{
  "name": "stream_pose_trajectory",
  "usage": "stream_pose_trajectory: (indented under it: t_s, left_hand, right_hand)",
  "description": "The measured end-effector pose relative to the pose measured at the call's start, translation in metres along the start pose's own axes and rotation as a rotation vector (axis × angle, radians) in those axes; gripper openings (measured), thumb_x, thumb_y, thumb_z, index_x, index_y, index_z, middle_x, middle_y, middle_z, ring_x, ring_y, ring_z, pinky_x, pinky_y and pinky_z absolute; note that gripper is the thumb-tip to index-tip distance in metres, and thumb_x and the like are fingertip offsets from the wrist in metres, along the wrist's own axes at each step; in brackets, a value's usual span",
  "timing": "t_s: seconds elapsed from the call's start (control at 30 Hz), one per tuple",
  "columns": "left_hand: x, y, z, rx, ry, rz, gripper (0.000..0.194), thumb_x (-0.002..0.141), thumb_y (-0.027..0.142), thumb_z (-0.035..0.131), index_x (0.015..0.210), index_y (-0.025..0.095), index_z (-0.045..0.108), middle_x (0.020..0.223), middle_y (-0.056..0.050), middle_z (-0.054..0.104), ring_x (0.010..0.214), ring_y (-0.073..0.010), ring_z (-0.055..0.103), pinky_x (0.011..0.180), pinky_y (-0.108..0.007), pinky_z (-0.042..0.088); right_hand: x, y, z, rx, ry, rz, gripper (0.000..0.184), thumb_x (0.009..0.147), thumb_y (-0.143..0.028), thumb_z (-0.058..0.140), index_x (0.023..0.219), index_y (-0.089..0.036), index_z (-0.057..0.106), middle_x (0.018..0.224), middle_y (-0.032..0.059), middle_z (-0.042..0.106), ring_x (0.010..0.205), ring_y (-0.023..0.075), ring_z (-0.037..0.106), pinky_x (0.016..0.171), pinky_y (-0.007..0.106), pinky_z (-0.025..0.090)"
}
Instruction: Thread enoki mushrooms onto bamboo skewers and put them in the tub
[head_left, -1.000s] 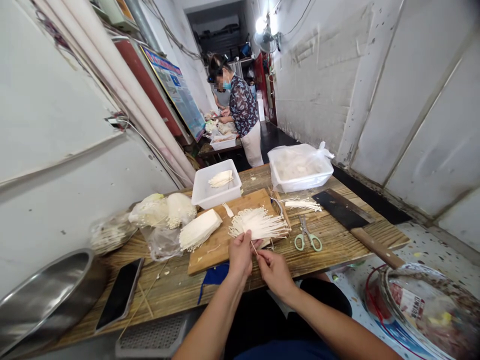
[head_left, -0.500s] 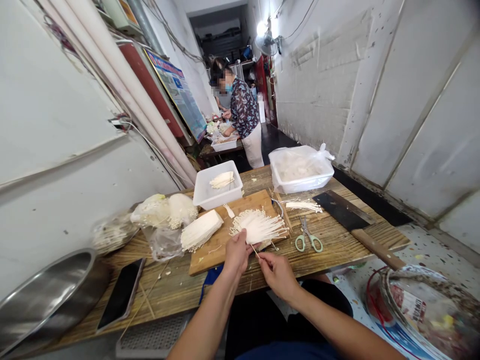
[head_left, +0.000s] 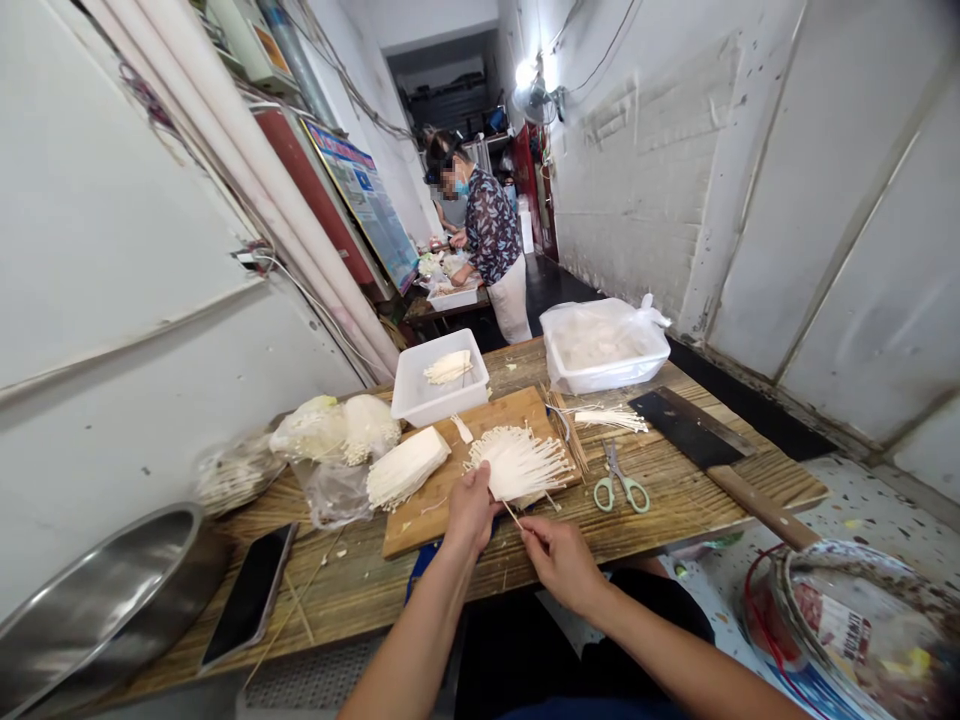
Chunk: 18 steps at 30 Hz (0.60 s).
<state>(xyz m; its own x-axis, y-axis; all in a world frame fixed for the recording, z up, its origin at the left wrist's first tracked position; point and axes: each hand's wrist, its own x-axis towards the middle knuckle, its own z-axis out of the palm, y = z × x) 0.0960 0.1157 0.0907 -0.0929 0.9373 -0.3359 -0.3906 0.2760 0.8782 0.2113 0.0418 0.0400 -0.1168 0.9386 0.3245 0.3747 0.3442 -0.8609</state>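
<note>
A fanned-out bunch of enoki mushrooms (head_left: 521, 462) is pinched at its base by my left hand (head_left: 472, 508), above the near right part of the wooden cutting board (head_left: 427, 525). My right hand (head_left: 562, 560) grips a thin wooden skewer (head_left: 513, 515) whose far end meets the mushrooms' base; how deep it goes is hidden. A thick block of enoki (head_left: 407, 468) lies on the board's left side, and a small loose piece (head_left: 461, 429) is behind it. More skewers (head_left: 570, 430) lie along the board's right edge.
Right of the board are green-handled scissors (head_left: 619, 482), a cleaver (head_left: 694, 430) and loose enoki (head_left: 611, 418). Behind stand a white tub (head_left: 409, 385) and a bagged tub (head_left: 607, 372). Left are bagged mushrooms (head_left: 330, 435), a phone (head_left: 251, 595) and a steel basin (head_left: 112, 600). A co-worker (head_left: 491, 235) stands beyond.
The view has shifted slightly, so everything sits a little lower and further right. Both hands keep their hold on the enoki and skewer, with little visible movement between them.
</note>
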Motion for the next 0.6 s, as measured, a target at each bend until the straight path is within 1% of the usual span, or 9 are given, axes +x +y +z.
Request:
stream_pose_trajectory:
  t_s: [0.1,0.2,0.27,0.37,0.4,0.5,0.6]
  left_hand:
    - [0.0,-0.005,0.001,-0.005,0.012,0.01,0.019,0.091,0.014,0.046,0.086,0.008,0.063,0.072,-0.011,0.073,0.079,-0.0197,0.072,0.076,-0.032,0.058]
    - [-0.001,-0.004,0.001,-0.018,0.003,-0.003,0.018,0.091,0.014,0.046,0.088,0.008,0.063,0.074,-0.012,0.073,0.081,-0.0204,0.071,0.078,-0.034,0.058]
    - [-0.001,0.0,0.002,-0.036,-0.021,-0.015,0.019,0.092,0.016,0.045,0.091,0.008,0.062,0.078,-0.013,0.074,0.083,-0.0209,0.071,0.08,-0.035,0.057]
    - [-0.003,0.004,0.003,-0.084,-0.078,-0.035,0.024,0.094,0.025,0.044,0.096,0.009,0.062,0.089,-0.014,0.074,0.086,-0.0217,0.071,0.083,-0.038,0.057]
    - [-0.004,0.004,0.003,-0.106,-0.092,-0.043,0.024,0.094,0.025,0.045,0.097,0.009,0.062,0.092,-0.015,0.073,0.086,-0.0216,0.071,0.085,-0.038,0.057]
    - [-0.006,-0.001,0.005,-0.153,-0.093,-0.055,0.017,0.091,0.014,0.048,0.099,0.008,0.061,0.093,-0.014,0.073,0.085,-0.0201,0.071,0.088,-0.038,0.056]
    - [-0.008,-0.008,0.006,-0.157,-0.054,-0.051,0.017,0.09,0.007,0.046,0.101,0.007,0.06,0.088,-0.014,0.073,0.079,-0.019,0.071,0.086,-0.04,0.057]
  right_hand:
    - [-0.001,-0.001,-0.001,-0.01,-0.008,-0.002,0.026,0.088,-0.017,0.042,0.08,-0.018,0.067,0.063,0.001,0.062,0.057,0.013,0.054,0.057,0.021,0.037]
    - [0.002,-0.002,-0.003,-0.026,-0.015,-0.002,0.026,0.088,-0.017,0.043,0.08,-0.018,0.067,0.064,0.001,0.062,0.058,0.0131,0.055,0.058,0.02,0.037]
    - [0.005,-0.002,-0.005,-0.038,-0.005,-0.007,0.025,0.088,-0.016,0.043,0.081,-0.018,0.067,0.066,0.0016,0.064,0.06,0.0135,0.056,0.059,0.021,0.037]
    - [0.01,-0.001,-0.009,-0.061,0.013,-0.015,0.025,0.088,-0.016,0.043,0.081,-0.018,0.067,0.068,0.0022,0.064,0.061,0.0139,0.056,0.06,0.021,0.037]
    - [0.012,-0.001,-0.009,-0.07,0.014,-0.016,0.025,0.088,-0.016,0.043,0.08,-0.018,0.066,0.068,0.0021,0.064,0.06,0.0139,0.056,0.06,0.021,0.037]
    - [0.014,-0.002,-0.007,-0.097,0.008,-0.017,0.024,0.087,-0.014,0.043,0.078,-0.017,0.066,0.066,0.0021,0.064,0.059,0.0139,0.056,0.059,0.021,0.036]
    - [0.015,-0.003,-0.004,-0.119,0.005,-0.007,0.024,0.085,-0.013,0.043,0.075,-0.016,0.065,0.064,0.0025,0.062,0.056,0.014,0.054,0.056,0.022,0.034]
